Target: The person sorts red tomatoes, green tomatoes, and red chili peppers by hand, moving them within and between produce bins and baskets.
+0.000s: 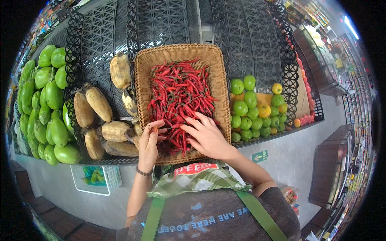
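Observation:
A woven wicker basket stands before me, holding a heap of red chili peppers with dark green stems. At the basket's lower left, my left hand pinches a small reddish piece, probably part of a chili, between thumb and fingers. A bead bracelet circles that wrist. My right hand lies palm down over the lower right of the heap, its spread fingers touching the chilies. Whether anything is held beneath its fingers cannot be seen.
Lotus roots lie left of the basket, with green eggplants farther left. Green tomatoes, some yellowish, fill the right side. Black plastic lattice dividers separate the sections. A white plastic crate with green produce is on the floor.

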A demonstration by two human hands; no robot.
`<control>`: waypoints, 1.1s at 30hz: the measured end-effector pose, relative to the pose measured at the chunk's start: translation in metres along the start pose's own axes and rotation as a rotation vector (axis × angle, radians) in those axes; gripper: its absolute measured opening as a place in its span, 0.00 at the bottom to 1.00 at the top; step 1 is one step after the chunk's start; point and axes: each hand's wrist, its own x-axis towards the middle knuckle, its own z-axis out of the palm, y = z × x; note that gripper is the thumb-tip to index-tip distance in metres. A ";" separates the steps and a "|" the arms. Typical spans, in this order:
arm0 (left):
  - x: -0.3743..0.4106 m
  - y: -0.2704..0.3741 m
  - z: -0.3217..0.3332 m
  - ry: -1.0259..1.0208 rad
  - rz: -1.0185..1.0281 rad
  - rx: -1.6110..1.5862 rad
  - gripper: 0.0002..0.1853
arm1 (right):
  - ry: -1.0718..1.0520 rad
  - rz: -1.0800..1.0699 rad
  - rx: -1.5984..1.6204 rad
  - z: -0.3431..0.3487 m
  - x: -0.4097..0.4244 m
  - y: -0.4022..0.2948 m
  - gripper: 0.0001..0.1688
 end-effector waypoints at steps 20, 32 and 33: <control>0.006 0.007 -0.003 -0.284 -0.253 -0.924 0.31 | -0.033 0.129 -0.085 -0.009 -0.022 0.010 0.27; -0.003 -0.002 -0.008 -0.090 -0.286 -0.394 0.24 | -0.072 0.100 -0.214 0.007 0.016 0.038 0.48; -0.005 -0.002 -0.010 -0.086 -0.286 -0.373 0.24 | -0.063 0.103 -0.221 0.007 0.024 0.041 0.47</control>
